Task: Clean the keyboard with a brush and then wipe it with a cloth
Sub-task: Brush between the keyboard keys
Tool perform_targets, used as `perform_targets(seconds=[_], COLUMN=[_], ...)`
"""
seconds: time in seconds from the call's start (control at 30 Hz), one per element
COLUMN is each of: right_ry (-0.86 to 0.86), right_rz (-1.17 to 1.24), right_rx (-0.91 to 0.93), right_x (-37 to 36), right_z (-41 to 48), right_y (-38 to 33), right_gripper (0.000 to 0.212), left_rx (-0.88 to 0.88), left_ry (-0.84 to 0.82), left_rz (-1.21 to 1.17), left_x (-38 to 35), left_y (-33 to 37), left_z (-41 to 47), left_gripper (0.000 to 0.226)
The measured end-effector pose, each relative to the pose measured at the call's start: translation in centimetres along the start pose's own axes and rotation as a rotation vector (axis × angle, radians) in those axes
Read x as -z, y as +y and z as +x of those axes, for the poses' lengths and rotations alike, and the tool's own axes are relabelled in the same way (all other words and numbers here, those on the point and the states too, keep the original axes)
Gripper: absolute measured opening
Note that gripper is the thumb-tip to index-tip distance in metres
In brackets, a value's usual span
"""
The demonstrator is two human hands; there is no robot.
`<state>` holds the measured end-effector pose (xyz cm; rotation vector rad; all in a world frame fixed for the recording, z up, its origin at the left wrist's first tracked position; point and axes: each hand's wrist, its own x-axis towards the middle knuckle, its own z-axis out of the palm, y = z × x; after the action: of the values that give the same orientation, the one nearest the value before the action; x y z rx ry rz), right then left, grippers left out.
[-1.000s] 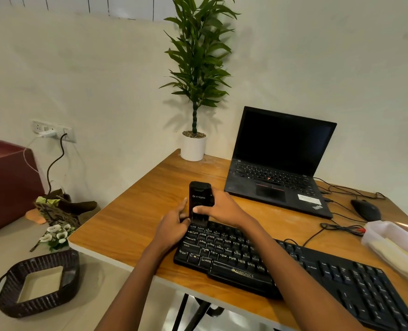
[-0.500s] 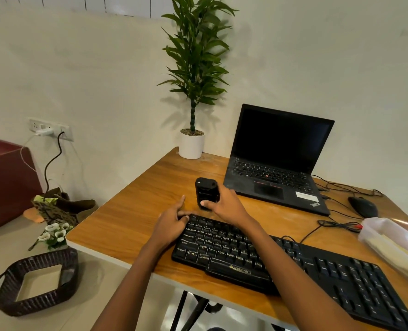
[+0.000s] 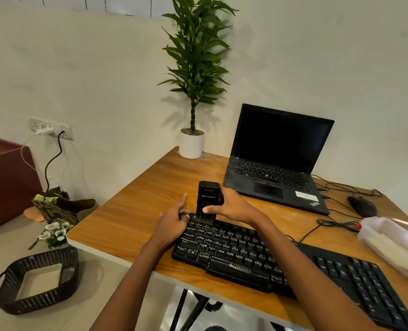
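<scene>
The right hand grasps a black brush upright, bristles down on the far left corner of the keyboard. The left hand rests on that corner, forefinger straight. The keyboard lies near the wooden desk's front edge, with bare wood to its left. A laptop stands behind and a basket sits on the floor.

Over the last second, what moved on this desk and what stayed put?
The brush, which half a second ago was lifted just past the keyboard's far edge, has come back down; its bristles meet the far-left keys again. The right hand kept its grip on it throughout; nothing was taken up or let go. The left hand stayed at the keyboard's left end. Keyboard and laptop did not shift.
</scene>
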<state>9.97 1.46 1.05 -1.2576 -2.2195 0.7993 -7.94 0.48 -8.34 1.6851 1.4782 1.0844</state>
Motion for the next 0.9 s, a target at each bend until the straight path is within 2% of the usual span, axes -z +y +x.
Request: perform_targets(seconds=[0.23,0.47,0.57,0.73,0.9], right_ry=[-0.066,-0.053,-0.043,0.034,0.265], right_rz=[-0.118,-0.168,-0.182,-0.196,-0.198], right_rx=[-0.064,-0.242,-0.331,-0.472,-0.437], right_x=[4.1,9.3,11.4,14.6,14.4], right_z=[-3.7,-9.6,-12.3,-16.3,-19.5], right_y=[2.1,5.7,6.6,7.7,6.7], right_gripper=[0.054,0.056,0.050,0.056,0.036], left_rx=[-0.017,-0.016,-0.011,-0.010,-0.005], left_ry=[-0.007,0.008,0.007,0.010,0.015], left_rz=[0.044,0.051,0.063,0.069,0.035], left_x=[0.2,0.4,0.5,0.4,0.5], left_y=[0.9,1.4,1.0,1.1,1.9], left_z=[-0.7,-1.0,-0.9,-1.0,-1.5], left_gripper=[0.060,0.058,0.056,0.051,0.037])
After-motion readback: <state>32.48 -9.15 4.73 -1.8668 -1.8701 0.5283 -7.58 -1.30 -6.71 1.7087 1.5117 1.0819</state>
